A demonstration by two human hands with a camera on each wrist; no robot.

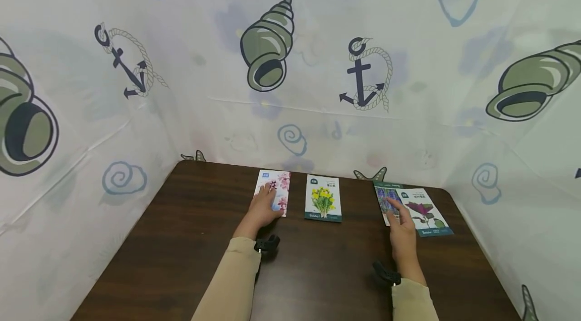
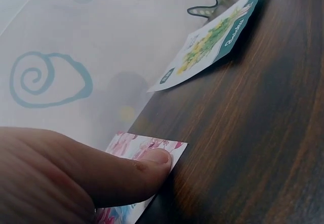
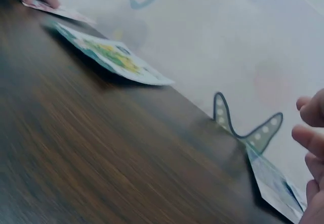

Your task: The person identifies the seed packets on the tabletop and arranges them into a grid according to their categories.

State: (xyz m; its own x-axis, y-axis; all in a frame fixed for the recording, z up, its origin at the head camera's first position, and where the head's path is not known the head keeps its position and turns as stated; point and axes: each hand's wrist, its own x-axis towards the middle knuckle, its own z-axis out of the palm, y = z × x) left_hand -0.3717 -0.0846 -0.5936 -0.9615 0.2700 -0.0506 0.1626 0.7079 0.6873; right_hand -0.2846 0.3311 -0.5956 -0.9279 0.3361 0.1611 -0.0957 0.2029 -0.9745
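My left hand (image 1: 262, 210) rests on a seed packet with pink blossoms (image 1: 283, 182) at the back of the table. Its thumb (image 2: 152, 165) presses on the packet's printed face near one edge, and the fingers lie spread over the front. My right hand (image 1: 401, 225) hovers over a packet with purple flowers (image 1: 386, 197), its fingers loosely bent with nothing between them. That packet is partly covered by the hand and by a packet with a dark magenta flower (image 1: 426, 212), which overlaps its right side. Between the hands lies a packet with yellow flowers (image 1: 323, 200).
The dark brown wooden table (image 1: 317, 270) ends at a pale printed cloth (image 1: 317, 59) with shells and anchors, which rises behind it and on both sides. All the packets lie near the far edge. Each wrist wears a black strap (image 1: 268, 244).
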